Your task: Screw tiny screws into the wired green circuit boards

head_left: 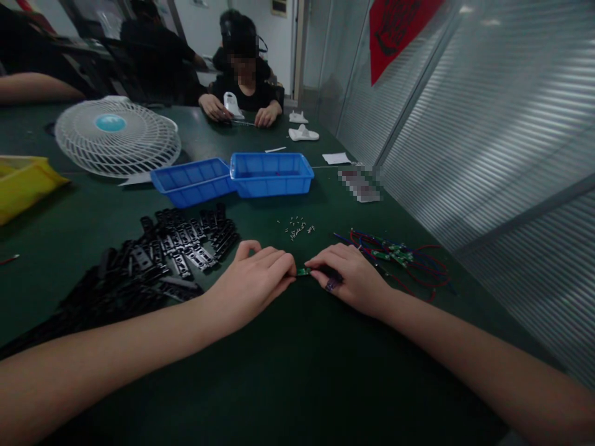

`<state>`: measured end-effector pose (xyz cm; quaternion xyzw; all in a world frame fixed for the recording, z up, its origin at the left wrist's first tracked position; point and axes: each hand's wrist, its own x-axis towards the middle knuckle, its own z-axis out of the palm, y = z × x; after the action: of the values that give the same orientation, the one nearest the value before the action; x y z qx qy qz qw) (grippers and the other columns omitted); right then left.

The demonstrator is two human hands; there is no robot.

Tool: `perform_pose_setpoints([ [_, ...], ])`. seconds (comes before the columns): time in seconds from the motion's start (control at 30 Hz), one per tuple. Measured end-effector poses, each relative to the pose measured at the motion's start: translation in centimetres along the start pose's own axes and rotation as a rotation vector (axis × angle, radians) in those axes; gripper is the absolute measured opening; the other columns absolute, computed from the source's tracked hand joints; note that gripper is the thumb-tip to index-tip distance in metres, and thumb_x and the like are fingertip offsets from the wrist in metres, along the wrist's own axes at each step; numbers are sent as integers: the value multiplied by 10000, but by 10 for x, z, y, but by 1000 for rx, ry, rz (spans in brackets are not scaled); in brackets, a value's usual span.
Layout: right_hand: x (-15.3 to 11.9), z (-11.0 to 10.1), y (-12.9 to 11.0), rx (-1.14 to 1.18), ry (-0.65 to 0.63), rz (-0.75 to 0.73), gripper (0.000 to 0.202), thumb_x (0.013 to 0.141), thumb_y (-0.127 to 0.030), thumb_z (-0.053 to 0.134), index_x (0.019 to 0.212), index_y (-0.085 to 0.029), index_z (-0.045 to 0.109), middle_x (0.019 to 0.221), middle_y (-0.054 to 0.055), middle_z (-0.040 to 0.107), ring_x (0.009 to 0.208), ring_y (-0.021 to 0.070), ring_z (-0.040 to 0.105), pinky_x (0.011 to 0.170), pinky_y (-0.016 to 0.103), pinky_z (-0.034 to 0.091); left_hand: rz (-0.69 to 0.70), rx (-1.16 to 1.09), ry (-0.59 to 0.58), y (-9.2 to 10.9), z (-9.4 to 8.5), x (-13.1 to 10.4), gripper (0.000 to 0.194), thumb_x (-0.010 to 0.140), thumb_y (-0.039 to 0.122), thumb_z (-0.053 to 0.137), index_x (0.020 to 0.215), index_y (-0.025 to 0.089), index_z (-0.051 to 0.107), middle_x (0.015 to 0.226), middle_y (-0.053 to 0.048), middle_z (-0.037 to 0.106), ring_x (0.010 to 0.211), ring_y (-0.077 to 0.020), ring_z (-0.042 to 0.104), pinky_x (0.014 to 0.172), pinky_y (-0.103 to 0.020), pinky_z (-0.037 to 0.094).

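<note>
A small green circuit board (304, 271) is held between my two hands, over the dark green table. My left hand (260, 275) pinches its left end with thumb and fingers. At the right end, the fingertips of my right hand (351, 275) close on the same board, and something dark shows under that palm. Small screws (300, 229) lie scattered just beyond my hands. To the left is a large heap of black plastic parts (174, 241). Green boards with red and blue wires (400, 254) lie beside my right hand.
Two blue bins (272, 183) (193, 179) stand past the screws. A white fan grille (116, 139) and a yellow bin (28, 183) are on the left. Across the table (195, 133), a person (246, 87) handles parts near white plastic pieces (304, 133). A glass partition runs along the right.
</note>
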<state>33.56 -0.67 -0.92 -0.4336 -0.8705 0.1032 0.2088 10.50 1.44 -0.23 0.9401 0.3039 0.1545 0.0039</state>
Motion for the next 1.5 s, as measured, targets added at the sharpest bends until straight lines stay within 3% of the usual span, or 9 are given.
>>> perform_pose_setpoints([
  [0.1, 0, 0, -1, -33, -17, 9, 287, 905, -321, 525, 1157, -200, 589, 1092, 66, 627, 989, 209, 531, 831, 358, 397, 102, 85, 83, 1, 0, -2, 116, 962, 191, 415, 914, 180, 521, 871, -13, 641, 826, -158, 574, 805, -353, 289],
  [0.23, -1, 1, -2, -81, -47, -29, 233, 896, -302, 523, 1076, -191, 619, 1052, 62, 621, 964, 205, 525, 814, 349, 388, 201, 215, 121, 6, 2, -5, 163, 957, 118, 392, 896, 172, 533, 882, -15, 637, 844, -161, 583, 807, -356, 297],
  [0.43, -3, 3, -3, -141, -23, -71, 199, 875, -280, 520, 1017, -169, 603, 1007, 63, 616, 935, 209, 517, 794, 343, 368, 18, -46, -27, 9, 3, 0, 190, 951, 306, 465, 1065, 162, 509, 1000, -47, 596, 905, -197, 560, 776, -346, 364],
  [0.77, -6, 4, -14, -31, -34, -42, 164, 864, -282, 540, 980, -168, 565, 927, 34, 600, 838, 168, 503, 727, 299, 344, -200, -569, -113, 8, 2, 0, 77, 891, 264, 553, 861, 198, 526, 829, 23, 564, 774, -135, 528, 694, -267, 390],
  [1.1, -6, 2, -9, 22, -25, -26, 196, 904, -362, 533, 959, -183, 591, 885, 18, 618, 816, 160, 501, 715, 300, 321, -211, -596, -79, 7, 4, 1, 68, 864, 254, 558, 910, 202, 557, 849, 9, 588, 799, -149, 535, 719, -287, 402],
  [1.33, -6, 3, -13, 35, -26, -11, 183, 888, -308, 535, 1007, -176, 577, 945, 35, 610, 873, 174, 501, 760, 311, 345, -272, -688, -121, 7, 3, 1, 86, 878, 278, 544, 864, 194, 553, 789, 19, 567, 719, -122, 516, 619, -240, 387],
  [1.5, -5, 4, -14, -15, -6, -39, 155, 872, -264, 527, 974, -163, 585, 927, 43, 604, 853, 176, 492, 748, 314, 352, -245, -609, -96, 7, 7, 0, 66, 886, 263, 535, 902, 199, 532, 835, 14, 579, 757, -134, 525, 667, -267, 392],
])
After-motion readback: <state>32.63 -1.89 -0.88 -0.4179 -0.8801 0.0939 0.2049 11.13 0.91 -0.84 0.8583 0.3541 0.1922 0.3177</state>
